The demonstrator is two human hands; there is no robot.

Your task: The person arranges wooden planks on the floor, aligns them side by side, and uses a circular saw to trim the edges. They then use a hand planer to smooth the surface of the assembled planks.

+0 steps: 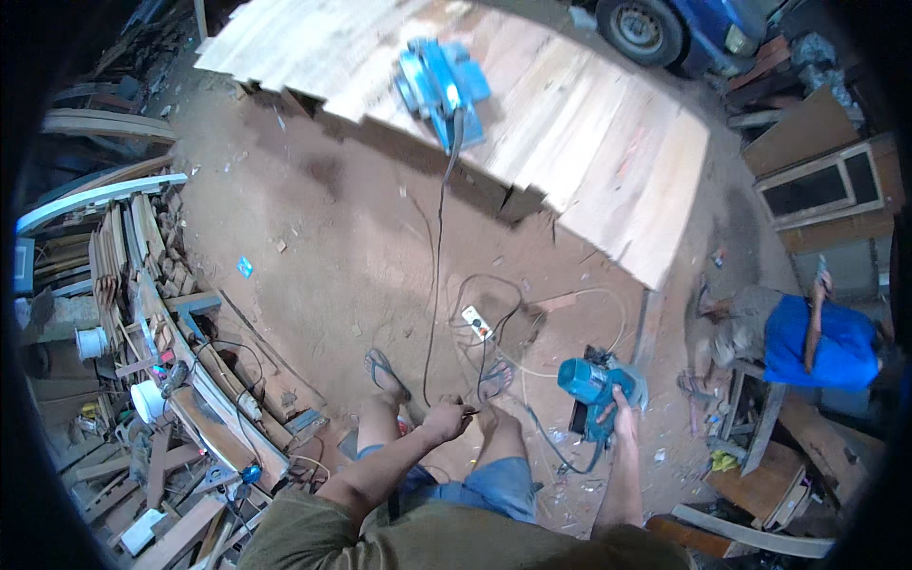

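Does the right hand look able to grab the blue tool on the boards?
Likely not: the right hand grips a teal power tool, and the blue tool lies farther ahead.

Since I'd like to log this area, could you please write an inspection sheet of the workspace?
Surface: pale plank panel, near edge ragged.
Job's things: blue power tool resting on the panel; teal power tool.
Clutter: stacked wood pieces at left; blue scrap on the ground.
Hands: right hand grips the teal power tool; left hand closed around a small dark item, kind unclear.
Cables: black cord from the blue power tool; white power strip on the ground.
Surroundings: blue vehicle beyond the panel; person at right.
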